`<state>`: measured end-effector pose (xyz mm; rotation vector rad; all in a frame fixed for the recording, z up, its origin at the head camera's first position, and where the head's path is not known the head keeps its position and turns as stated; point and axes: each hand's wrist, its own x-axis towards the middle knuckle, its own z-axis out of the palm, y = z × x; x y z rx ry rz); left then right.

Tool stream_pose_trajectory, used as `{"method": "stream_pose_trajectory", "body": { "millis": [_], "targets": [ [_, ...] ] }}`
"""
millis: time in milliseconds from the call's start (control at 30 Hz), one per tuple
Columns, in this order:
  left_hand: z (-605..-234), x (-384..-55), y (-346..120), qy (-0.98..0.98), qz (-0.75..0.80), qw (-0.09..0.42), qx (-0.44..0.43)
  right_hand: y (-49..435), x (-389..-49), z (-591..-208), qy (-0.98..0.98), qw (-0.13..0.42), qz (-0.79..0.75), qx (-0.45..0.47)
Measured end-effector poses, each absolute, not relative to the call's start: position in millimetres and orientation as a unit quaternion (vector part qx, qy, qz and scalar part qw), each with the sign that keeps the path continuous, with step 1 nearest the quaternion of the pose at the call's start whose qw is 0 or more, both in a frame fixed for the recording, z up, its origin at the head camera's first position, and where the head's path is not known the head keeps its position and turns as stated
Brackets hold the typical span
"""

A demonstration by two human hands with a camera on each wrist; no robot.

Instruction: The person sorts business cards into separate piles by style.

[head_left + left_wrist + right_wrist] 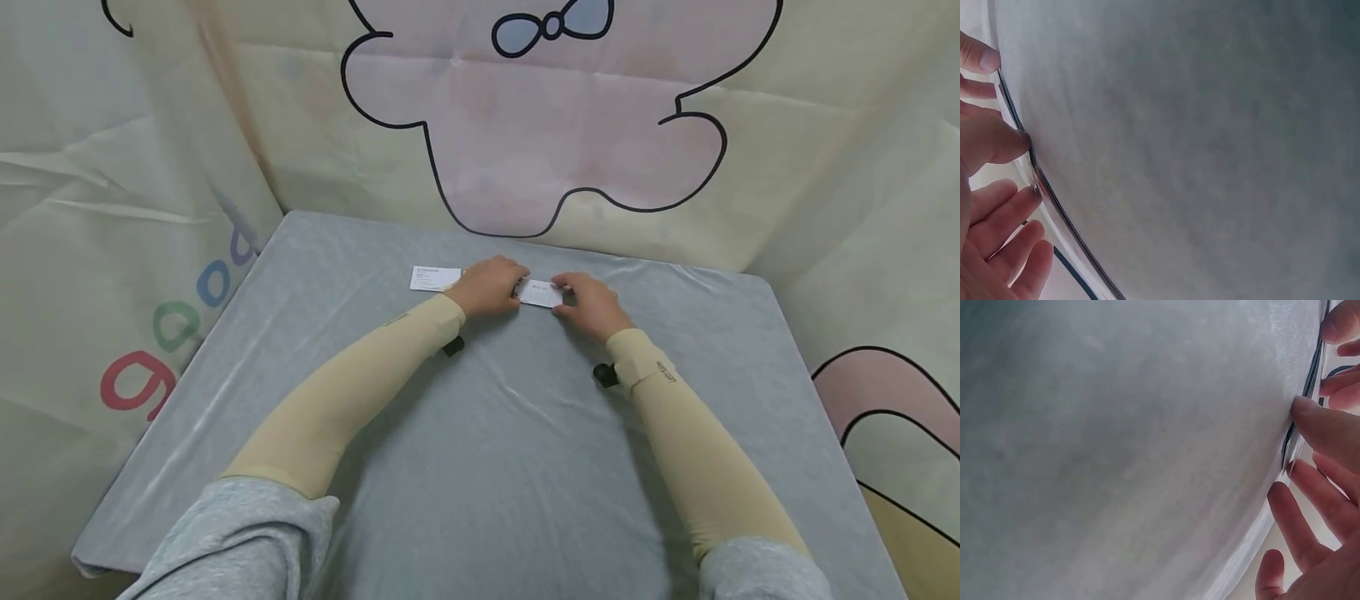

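Observation:
Two white printed cards lie in a row near the back of the grey cloth-covered table (495,467). My left hand (489,286) overlaps the inner end of the left card (435,278). Its thumb and fingertips hold the left end of the right card (542,292). At that card's other end, my right hand (591,304) pinches it between thumb and forefinger. Both wrist views look low along the cloth, so the cards show only as thin dark-edged strips. The left hand (991,219) and right hand (1329,506) keep their other fingers spread loosely.
A pale printed curtain (570,142) hangs right behind the table's back edge. More curtain with coloured letters (176,325) runs along the left side, and another stretch (885,292) along the right. A small black wrist camera (604,375) sits under the right sleeve.

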<state>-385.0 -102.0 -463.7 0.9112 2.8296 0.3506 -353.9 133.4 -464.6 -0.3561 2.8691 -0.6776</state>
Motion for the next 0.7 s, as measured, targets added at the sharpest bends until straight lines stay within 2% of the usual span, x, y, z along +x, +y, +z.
{"method": "stream_pose_trajectory", "body": {
  "millis": [700],
  "targets": [
    [-457.5,-380.4,-98.6,0.948,0.134,0.086,0.276,142.7,-356.5,-462.4,0.961,0.099,-0.236,-0.105]
  ]
}}
